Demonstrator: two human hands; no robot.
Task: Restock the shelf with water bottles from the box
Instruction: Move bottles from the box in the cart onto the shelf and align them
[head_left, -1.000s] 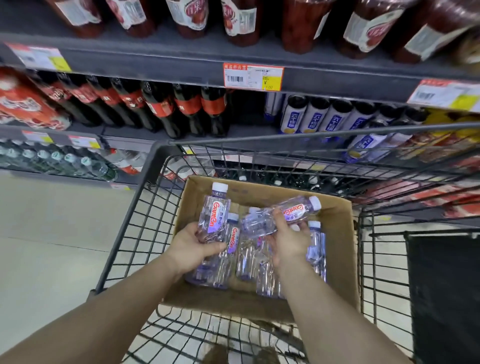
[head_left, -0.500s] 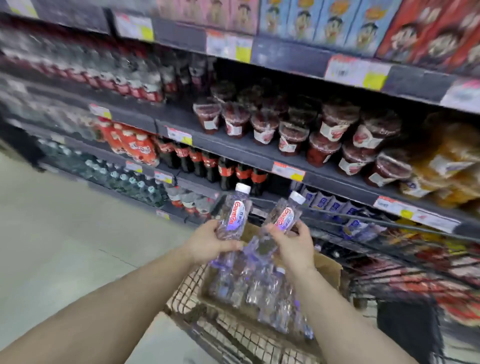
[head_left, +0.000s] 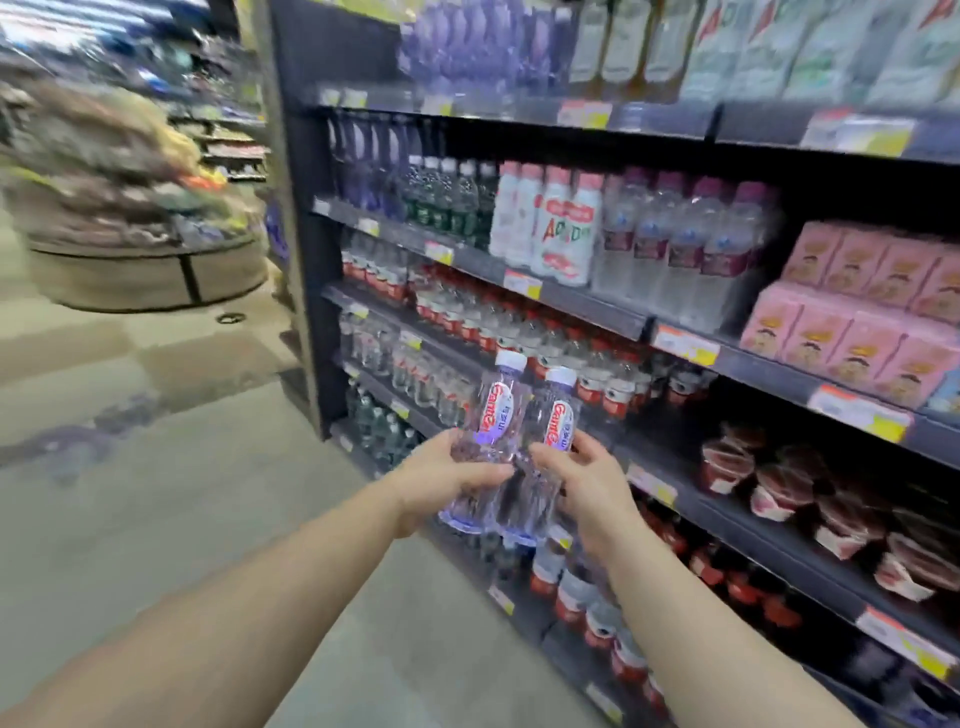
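Each hand carries one clear water bottle in front of the shelf unit (head_left: 571, 306), so this trip sits midway between pickup and placement. The left hand (head_left: 441, 480) is wrapped closed around the lower body of the left bottle (head_left: 491, 421), and the right hand (head_left: 584, 480) is curled closed around the right bottle (head_left: 553, 431). Both bottles stand upright, white caps up, red-and-blue labels facing the camera, side by side and touching or nearly so. They hang in the air ahead of the lower rows of clear bottles (head_left: 441, 384), not yet on any shelf. The box is out of view, so I cannot tell how many bottles remain to move. Judging from this, the pair has been collected; finding the matching row, setting them in, and further trips are likely left. The picture is blurred, so shelf labels cannot be read.
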